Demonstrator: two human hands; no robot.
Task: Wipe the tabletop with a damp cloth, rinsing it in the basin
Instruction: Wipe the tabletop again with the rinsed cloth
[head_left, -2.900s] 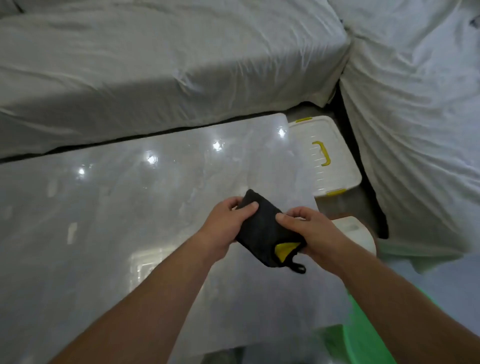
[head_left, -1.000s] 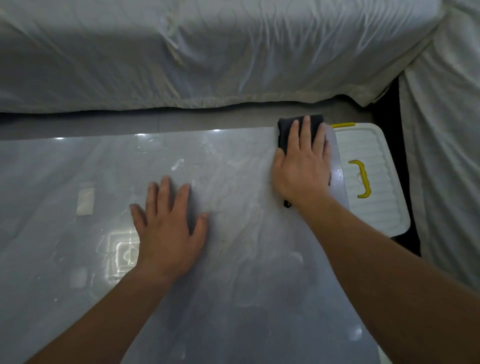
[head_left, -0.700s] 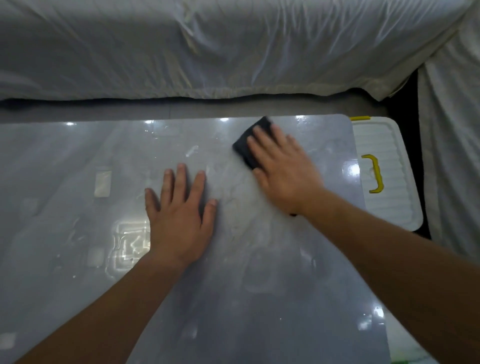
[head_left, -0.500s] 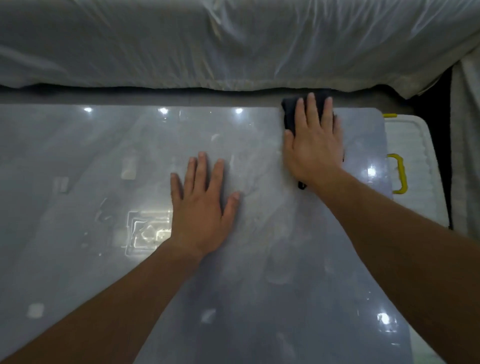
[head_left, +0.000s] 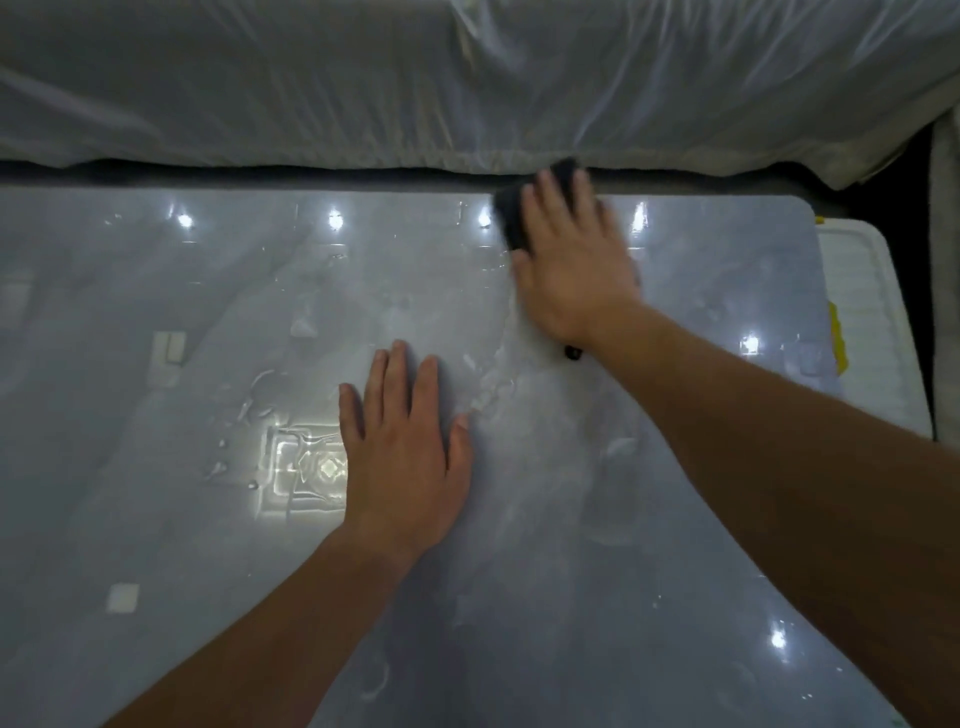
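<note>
Cloth (head_left: 511, 221) was pressed flat under right hand (head_left: 574, 275), fingers straight and together, at far edge of worktop (head_left: 597, 571); left hand (head_left: 405, 457) braced flat, fingers apart. Mid-wipe; next stroke probably needed nearer ground.

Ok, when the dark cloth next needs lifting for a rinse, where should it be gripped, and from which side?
Probably the exposed far-left corner of the cloth, pinched from above. It lies flat on the tabletop under the right hand, so only that corner and the small loop by the wrist stick out.
</note>
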